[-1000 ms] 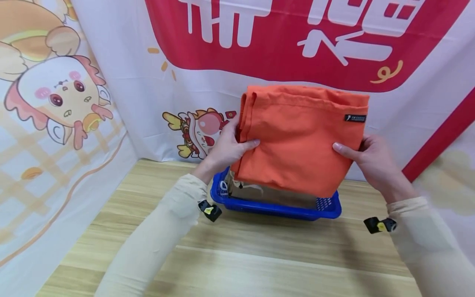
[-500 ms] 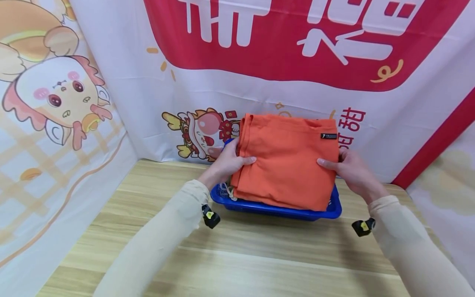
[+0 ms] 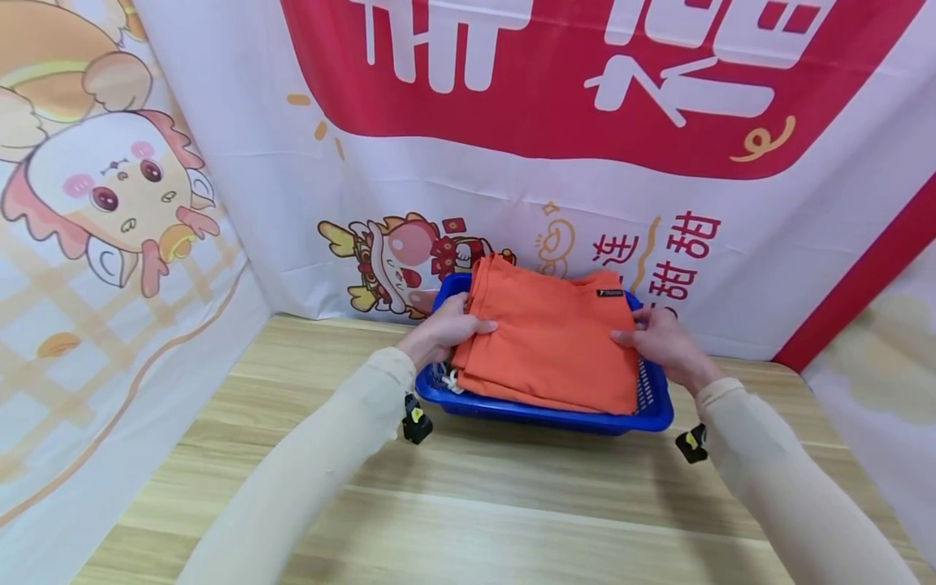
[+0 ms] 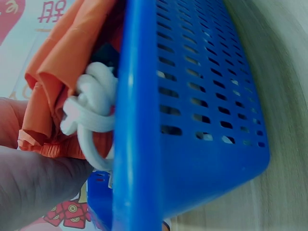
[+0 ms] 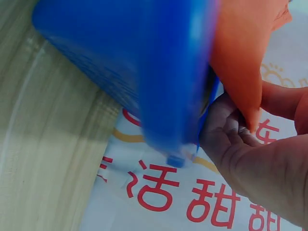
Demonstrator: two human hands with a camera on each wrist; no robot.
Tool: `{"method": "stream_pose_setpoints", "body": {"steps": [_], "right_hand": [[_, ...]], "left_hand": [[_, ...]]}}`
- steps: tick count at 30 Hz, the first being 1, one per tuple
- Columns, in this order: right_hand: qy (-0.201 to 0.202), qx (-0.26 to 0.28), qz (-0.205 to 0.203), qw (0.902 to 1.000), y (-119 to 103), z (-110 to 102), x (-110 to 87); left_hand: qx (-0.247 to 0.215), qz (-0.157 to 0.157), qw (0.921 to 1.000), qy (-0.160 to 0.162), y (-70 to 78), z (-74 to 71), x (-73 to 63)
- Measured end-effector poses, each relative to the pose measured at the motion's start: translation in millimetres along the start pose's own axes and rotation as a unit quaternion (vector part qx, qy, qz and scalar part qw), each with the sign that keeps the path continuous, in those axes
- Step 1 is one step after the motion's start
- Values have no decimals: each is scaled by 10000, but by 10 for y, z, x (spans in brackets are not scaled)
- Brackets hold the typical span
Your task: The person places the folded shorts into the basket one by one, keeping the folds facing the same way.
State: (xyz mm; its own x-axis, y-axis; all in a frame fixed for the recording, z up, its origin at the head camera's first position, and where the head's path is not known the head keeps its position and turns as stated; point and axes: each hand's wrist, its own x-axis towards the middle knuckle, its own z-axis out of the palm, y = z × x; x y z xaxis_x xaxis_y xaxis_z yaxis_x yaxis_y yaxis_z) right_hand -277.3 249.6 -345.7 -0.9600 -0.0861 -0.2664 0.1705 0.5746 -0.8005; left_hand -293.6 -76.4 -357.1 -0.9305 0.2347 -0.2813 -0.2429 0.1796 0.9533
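Observation:
A folded orange garment [image 3: 552, 341] with a small dark label lies in the blue perforated basket [image 3: 544, 414], its far edge standing above the rim. At its left side, my left hand [image 3: 444, 329] grips the folds, thumb on top. My right hand [image 3: 667, 348] pinches the opposite edge near the label side. In the left wrist view, a knotted white cord [image 4: 94, 98] hangs between the garment's folds and the basket wall [image 4: 207, 163]. The right wrist view has the orange cloth [image 5: 240, 53] between thumb and fingers, just inside the rim. What lies beneath the garment is mostly hidden.
The basket stands on a wood-grain table [image 3: 468, 504] close to a white printed cloth backdrop [image 3: 241, 162] with red lettering. Another printed cloth [image 3: 88, 341] borders the table on the left. Small black cameras sit at both wrists.
Both hands have lowered the orange garment from above the basket down into it. The right hand has moved left and down. A brown item with cord inside the basket is now covered.

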Motion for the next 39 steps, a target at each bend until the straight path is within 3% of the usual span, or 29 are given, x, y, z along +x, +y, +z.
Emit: {"method": "stream_pose_setpoints", "body": {"steps": [4, 9, 13, 18, 20, 22, 27, 28, 30, 33, 37, 39], "right_hand": [[-7, -377, 62, 9993, 6, 22, 24], [152, -1291, -94, 9915, -14, 91, 54], [301, -1893, -182, 9813, -12, 130, 87], [345, -2306, -287, 9720, 12, 139, 120], [422, -2484, -408, 9669, 4, 134, 111], [542, -2683, -631, 9597, -25, 124, 90], [389, -3125, -1367, 9392, -173, 91, 37], [225, -3169, -1504, 9362, -202, 92, 36], [-130, -3236, -1694, 9308, -247, 109, 42], [-647, -3390, -1767, 9218, -258, 151, 83], [-1160, -3747, -1606, 9057, -193, 201, 142], [-1349, -3887, -1575, 8977, -159, 212, 160]], "left_hand": [[119, -142, 9997, 129, -39, -7, 31], [1096, -76, 9919, 639, -89, -38, 41], [1997, 305, 9750, 924, -110, -34, 37], [3162, 668, 9403, 1071, -82, 5, 4], [3655, 743, 9216, 1070, -50, 20, -15], [4212, 840, 8974, 1010, -4, 31, -30], [5624, 1368, 8136, 544, 195, 44, -13], [5808, 1490, 7995, 368, 243, 45, -3], [6064, 1613, 7786, -65, 325, 41, 20], [6354, 1412, 7556, -736, 394, 27, 45], [6927, 860, 7039, -1312, 345, -9, 75], [7116, 669, 6844, -1439, 287, -37, 84]]}}
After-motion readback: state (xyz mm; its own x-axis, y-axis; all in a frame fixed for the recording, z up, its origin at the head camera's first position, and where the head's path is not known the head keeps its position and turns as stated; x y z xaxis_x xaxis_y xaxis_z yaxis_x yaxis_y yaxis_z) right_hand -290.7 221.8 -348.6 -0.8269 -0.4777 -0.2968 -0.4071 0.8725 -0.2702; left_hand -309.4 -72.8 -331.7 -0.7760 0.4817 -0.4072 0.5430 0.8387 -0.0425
